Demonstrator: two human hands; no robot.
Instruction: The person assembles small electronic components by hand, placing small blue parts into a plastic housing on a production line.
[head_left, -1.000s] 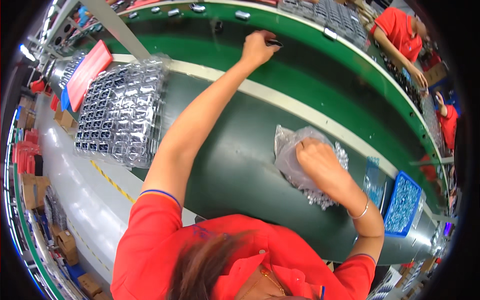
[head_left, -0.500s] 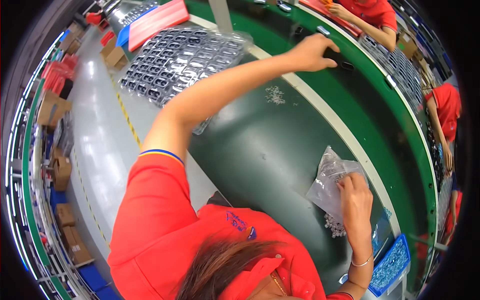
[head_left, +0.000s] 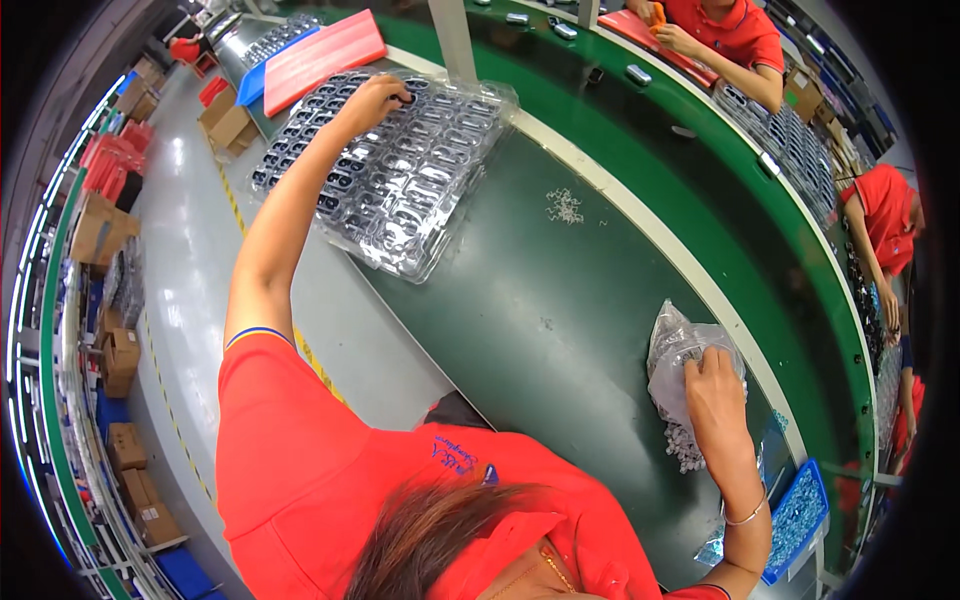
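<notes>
Dark green table, flanked by a curved green conveyor where other red-shirted workers sit. Clear blister tray of small dark parts at the table's left end, beside a red tray. Left hand rests on the tray's far edge; whether it pinches a part cannot be told. Right hand, fingers spread, presses a clear plastic bag of small pale parts. 1 loose pile lies between.

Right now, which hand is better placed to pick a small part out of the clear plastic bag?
Right. The right hand already rests on the clear plastic bag of small parts, while the left hand is stretched far off onto the clear blister tray.
</notes>
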